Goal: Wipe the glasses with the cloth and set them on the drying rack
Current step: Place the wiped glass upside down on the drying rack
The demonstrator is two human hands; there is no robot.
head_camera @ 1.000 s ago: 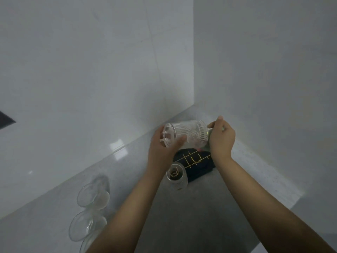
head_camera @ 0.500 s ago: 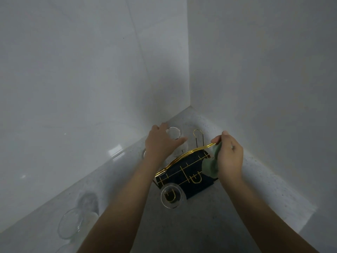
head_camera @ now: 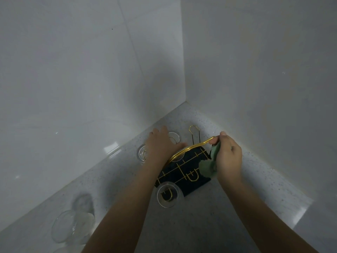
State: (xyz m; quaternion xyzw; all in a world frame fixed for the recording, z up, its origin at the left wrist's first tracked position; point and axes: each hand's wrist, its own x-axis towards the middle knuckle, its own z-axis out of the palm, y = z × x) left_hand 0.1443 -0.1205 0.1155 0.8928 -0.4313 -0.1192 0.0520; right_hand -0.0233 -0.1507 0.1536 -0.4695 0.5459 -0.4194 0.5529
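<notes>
Corner of a speckled grey counter, white walls on two sides.

Rack: dark base with gold wire pegs and a gold arched handle, set close to the corner.

Left hand: palm down, reaching over the far left side of the rack. Fingers spread and only loosely bent over a glass standing on the rack's far side; thumb points toward the handle. Whether the grip has actually closed on that glass cannot be told, since the palm hides the contact.

Right hand: fingers curled, green cloth bunched in its grip, hanging below the palm over the rack's right edge. Thumb and forefinger pinch at the right end of the handle.

Other glasses on the rack: one at the far left, partly hidden behind the left wrist; one mouth-down over a peg at the near corner, seen from above with the peg showing through. A ribbed glass surface shows just under the handle by the left wrist; unclear which piece it belongs to.

Off the rack: a cluster of clear glasses on the counter at lower left, well apart from the rack, near the left wall. Blurred, count uncertain.
</notes>
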